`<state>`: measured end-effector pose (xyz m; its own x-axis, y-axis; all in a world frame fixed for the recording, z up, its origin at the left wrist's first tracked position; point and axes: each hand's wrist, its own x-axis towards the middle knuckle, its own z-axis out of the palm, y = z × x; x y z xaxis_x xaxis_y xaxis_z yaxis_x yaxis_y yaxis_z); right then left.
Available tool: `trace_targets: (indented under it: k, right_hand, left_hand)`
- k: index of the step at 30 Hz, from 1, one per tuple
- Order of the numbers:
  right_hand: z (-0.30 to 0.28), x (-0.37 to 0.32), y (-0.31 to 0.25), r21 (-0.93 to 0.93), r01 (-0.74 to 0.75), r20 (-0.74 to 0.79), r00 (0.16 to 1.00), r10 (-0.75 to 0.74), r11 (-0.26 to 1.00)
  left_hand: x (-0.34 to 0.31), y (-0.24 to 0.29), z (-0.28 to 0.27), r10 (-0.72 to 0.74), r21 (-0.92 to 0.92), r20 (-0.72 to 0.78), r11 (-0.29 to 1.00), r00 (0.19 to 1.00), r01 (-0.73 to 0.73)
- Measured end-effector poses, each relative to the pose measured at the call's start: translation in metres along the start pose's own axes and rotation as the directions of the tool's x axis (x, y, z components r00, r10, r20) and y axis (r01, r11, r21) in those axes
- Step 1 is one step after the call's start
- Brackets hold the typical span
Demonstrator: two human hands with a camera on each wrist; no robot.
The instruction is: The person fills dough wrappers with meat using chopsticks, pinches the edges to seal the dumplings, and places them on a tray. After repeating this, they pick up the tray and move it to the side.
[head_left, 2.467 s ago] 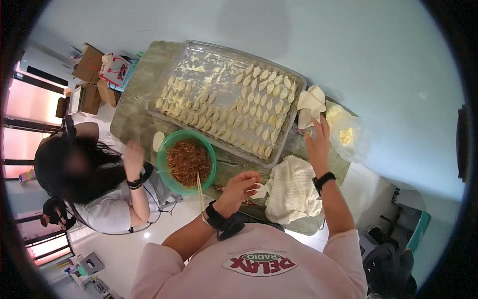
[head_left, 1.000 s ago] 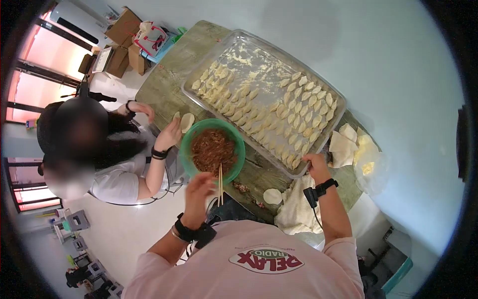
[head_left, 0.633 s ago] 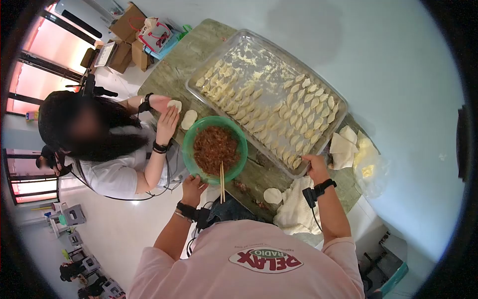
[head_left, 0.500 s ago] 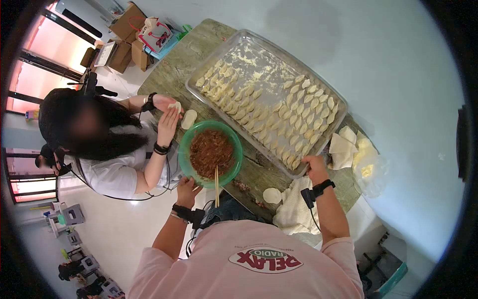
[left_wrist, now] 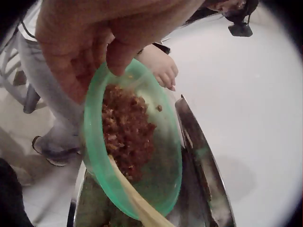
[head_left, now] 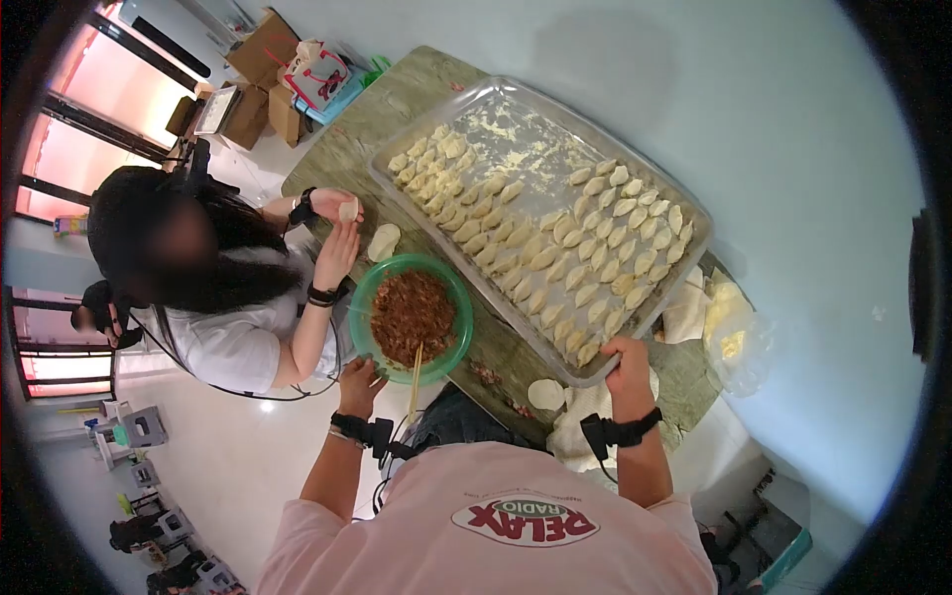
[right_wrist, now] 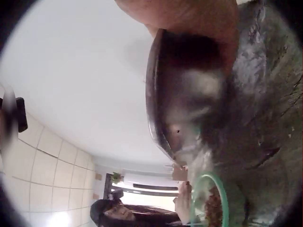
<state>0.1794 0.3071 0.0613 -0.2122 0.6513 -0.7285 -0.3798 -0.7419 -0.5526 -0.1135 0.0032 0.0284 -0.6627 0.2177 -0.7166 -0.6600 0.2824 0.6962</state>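
My left hand (head_left: 360, 385) grips the rim of a green bowl (head_left: 462, 342) of brown filling (head_left: 409, 312); in the left wrist view its thumb hooks over the bowl's rim (left_wrist: 94, 137). Chopsticks (head_left: 415, 382) lean out of the bowl on the side toward me. With my right hand (head_left: 628, 369) I grip the near right corner of a metal tray (head_left: 699, 233), which holds rows of dumplings (head_left: 543, 258) and loose flour. The right wrist view shows the tray's side (right_wrist: 152, 90) under that hand, its fingers partly hidden.
Across the bowl a seated person (head_left: 213, 288) holds a wrapper (head_left: 348, 210). Another wrapper (head_left: 384, 242) lies beside the bowl, and one (head_left: 545, 395) near a cloth (head_left: 577, 426). At the right are a folded cloth (head_left: 686, 309) and a plastic bag (head_left: 739, 347). A wall stands behind the table (head_left: 342, 134).
My left hand has gone to the bowl's rim, and the bowl has shifted slightly toward me. My right hand has taken the tray's corner; that end of the tray has come nearer me.
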Motion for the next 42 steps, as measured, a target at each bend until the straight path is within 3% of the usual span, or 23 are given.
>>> trace_targets:
  k: [3, 4, 5, 6, 8, 11, 12, 13, 15, 18, 23, 26, 27, 29, 31, 33, 34, 35, 36, 37, 39, 40, 42]
  right_hand:
    - [0.004, -0.016, -0.002, 0.052, -0.023, -0.01, 1.0, 0.023, 0.998]
    - [0.014, -0.022, -0.006, 0.063, -0.057, 0.028, 0.998, 0.055, 0.996]
    - [0.024, -0.032, -0.006, 0.035, 0.047, 0.038, 0.998, -0.048, 0.998]
    - [0.025, -0.029, -0.004, 0.039, 0.05, 0.036, 0.998, -0.051, 0.998]
    - [0.016, -0.022, -0.001, 0.021, 0.023, 0.078, 0.997, -0.024, 1.0]
    - [0.016, -0.019, 0.011, 0.068, 0.05, 0.0, 0.999, -0.05, 0.996]
    - [0.019, -0.021, 0.012, 0.073, 0.053, 0.0, 0.999, -0.053, 0.996]
    - [0.02, -0.024, 0.012, 0.058, 0.048, -0.006, 0.999, -0.047, 0.997]
    - [0.025, -0.028, 0.011, 0.045, 0.047, -0.016, 0.999, -0.047, 0.998]
    - [0.03, -0.034, 0.005, 0.036, 0.115, -0.003, 0.993, -0.115, 0.993]
    - [0.005, -0.016, 0.013, 0.035, 0.052, 0.141, 0.988, -0.056, 0.998]
    - [0.013, -0.031, 0.017, -0.001, 0.154, 0.209, 0.966, -0.15, 0.988]
    - [0.008, -0.032, 0.02, 0.004, 0.157, 0.216, 0.964, -0.154, 0.988]
    - [-0.011, -0.02, 0.022, -0.106, 0.189, 0.45, 0.885, -0.123, 0.976]
    - [-0.045, 0.04, 0.004, 0.147, 0.081, 0.75, 0.641, -0.165, 0.986]
    - [-0.032, 0.085, -0.053, 0.392, -0.056, 0.761, 0.581, -0.29, 0.918]
    - [-0.037, 0.11, -0.07, 0.198, 0.408, 0.661, 0.616, -0.428, 0.891]
    - [-0.033, 0.13, -0.082, -0.082, 0.752, 0.588, 0.566, -0.578, 0.654]
    - [-0.007, 0.136, -0.1, 0.235, 0.464, 0.632, 0.595, -0.497, 0.854]
    - [0.022, 0.138, -0.12, 0.236, 0.46, 0.638, 0.591, -0.494, 0.856]
    - [0.066, 0.137, -0.152, -0.011, 0.206, 0.827, 0.552, -0.107, 0.978]
    - [0.084, 0.146, -0.158, -0.01, 0.207, 0.829, 0.549, -0.107, 0.978]
    - [0.109, 0.161, -0.165, -0.073, 0.13, 0.723, 0.69, -0.037, 0.989]
  left_hand:
    - [0.012, -0.003, -0.005, 0.073, -0.061, -0.031, 0.995, 0.997, -0.075]
    - [0.008, 0.004, 0.003, 0.421, 0.165, -0.13, 0.902, 0.898, -0.399]
    - [0.003, 0.011, 0.012, 0.726, 0.4, -0.138, 0.663, 0.674, -0.633]
    - [-0.009, 0.027, 0.027, 0.727, 0.399, -0.134, 0.661, 0.673, -0.635]
    - [-0.049, 0.063, 0.074, 0.587, 0.221, 0.272, 0.733, 0.763, -0.643]
    - [-0.082, 0.061, 0.15, 0.192, -0.069, 0.474, 0.981, 0.859, -0.181]
    - [-0.082, 0.061, 0.17, 0.06, -0.12, 0.521, 0.993, 0.851, 0.004]
    - [-0.075, 0.061, 0.187, 0.059, -0.117, 0.525, 0.993, 0.849, 0.003]
    - [-0.054, 0.058, 0.212, -0.017, -0.27, 0.697, 0.92, 0.717, 0.285]
    - [-0.037, 0.052, 0.231, -0.122, -0.28, 0.756, 0.827, 0.642, 0.487]
    - [-0.015, 0.012, 0.227, -0.023, -0.29, 0.62, 0.922, 0.784, 0.256]
    - [-0.006, 0.013, 0.213, 0.105, -0.309, 0.668, 0.94, 0.737, 0.147]
    - [-0.003, 0.017, 0.204, 0.119, -0.32, 0.624, 0.94, 0.772, 0.114]
    - [-0.004, 0.036, 0.192, 0.154, -0.283, 0.642, 0.958, 0.751, 0.046]
    - [-0.021, 0.068, 0.201, 0.169, -0.3, 0.644, 0.953, 0.746, 0.043]
    - [-0.008, 0.085, 0.19, 0.175, -0.253, 0.63, 0.967, 0.756, -0.012]
    - [-0.013, 0.096, 0.194, 0.233, -0.149, 0.563, 0.972, 0.793, -0.18]
    - [-0.001, 0.103, 0.19, 0.23, -0.176, 0.543, 0.972, 0.808, -0.158]
    - [0.011, 0.109, 0.186, 0.228, -0.203, 0.522, 0.969, 0.822, -0.14]
    - [0.02, 0.118, 0.186, 0.234, -0.207, 0.516, 0.968, 0.824, -0.145]
    - [0.02, 0.135, 0.184, 0.06, -0.154, 0.491, 0.988, 0.869, 0.019]
    - [0.019, 0.144, 0.179, 0.063, -0.156, 0.49, 0.988, 0.869, 0.016]
    - [0.02, 0.156, 0.17, 0.049, -0.037, 0.48, 0.999, 0.876, -0.035]
